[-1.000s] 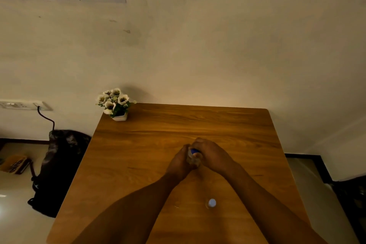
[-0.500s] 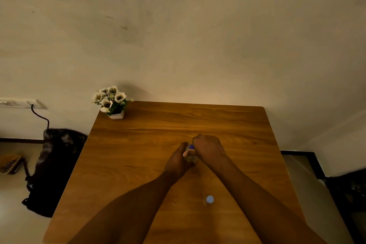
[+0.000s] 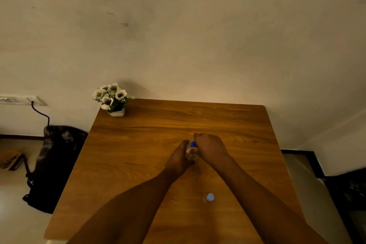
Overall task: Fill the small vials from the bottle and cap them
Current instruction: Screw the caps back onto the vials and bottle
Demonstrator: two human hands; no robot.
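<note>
Both hands meet over the middle of the wooden table [image 3: 138, 144]. My left hand [image 3: 178, 159] wraps the body of a small clear bottle [image 3: 191, 155], which is mostly hidden between the hands. My right hand [image 3: 211, 147] is closed over its top, where a bit of blue cap [image 3: 193, 144] shows. Whether the cap is on or off I cannot tell. One small clear vial with a pale blue cap [image 3: 209, 197] stands upright alone near the table's front, between my forearms.
A small white pot of white flowers [image 3: 112, 99] stands at the table's far left corner. A dark bag [image 3: 57, 160] sits on the floor left of the table, below a wall socket with a cable [image 3: 39, 112]. The wall runs along the table's far edge.
The two hands stay clasped on the bottle at the same spot; the right hand's grip has shifted slightly over the blue cap. The capped vial has not moved.
</note>
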